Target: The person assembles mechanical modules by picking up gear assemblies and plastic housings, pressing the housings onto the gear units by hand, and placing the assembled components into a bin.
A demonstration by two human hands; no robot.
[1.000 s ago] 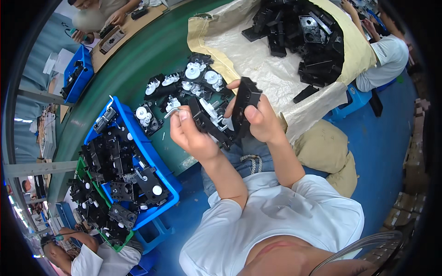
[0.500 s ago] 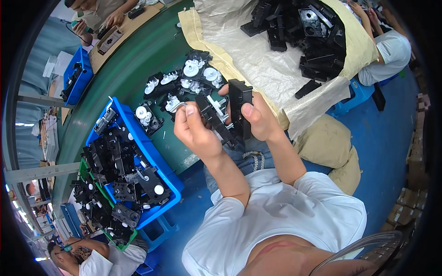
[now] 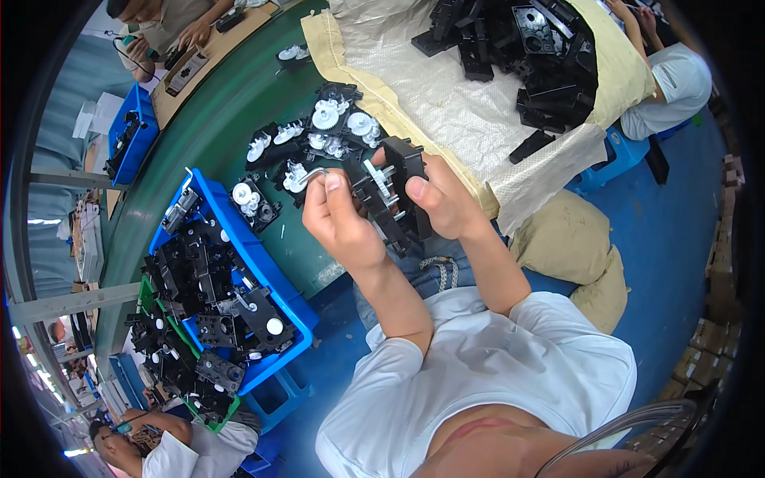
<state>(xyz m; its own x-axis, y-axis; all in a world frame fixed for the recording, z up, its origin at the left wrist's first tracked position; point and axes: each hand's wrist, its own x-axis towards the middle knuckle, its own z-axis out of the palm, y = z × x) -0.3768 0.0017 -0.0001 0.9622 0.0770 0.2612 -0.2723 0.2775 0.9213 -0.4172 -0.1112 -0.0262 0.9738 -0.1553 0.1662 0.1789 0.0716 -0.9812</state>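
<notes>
Above my lap, my left hand [image 3: 344, 227] is closed on a black gear housing [image 3: 368, 197] that stands on edge. White gears [image 3: 378, 180] and pale pins show on its inner side. A bent metal rod [image 3: 313, 174] sticks out by my left thumb and fingertips. My right hand [image 3: 448, 197] grips a black plastic cover [image 3: 409, 162], thumb on its near face. The cover faces the geared side at a slant, with a gap at the upper end; whether the lower ends touch is hidden. Several black gear assemblies [image 3: 327, 119] with white gears lie just beyond my left hand.
A blue crate [image 3: 275, 307] and a green crate [image 3: 235, 410] full of black assemblies stand at left. At right, a large woven sack [image 3: 446, 103] holds black covers [image 3: 550, 95]. Co-workers [image 3: 163, 36] sit around the green work surface [image 3: 223, 103]. Stuffed sacks [image 3: 562, 239] lie on the floor.
The cover in my right hand has tilted and come closer to the gear housing. Another gear assembly has come into view at the far side of the green surface.
</notes>
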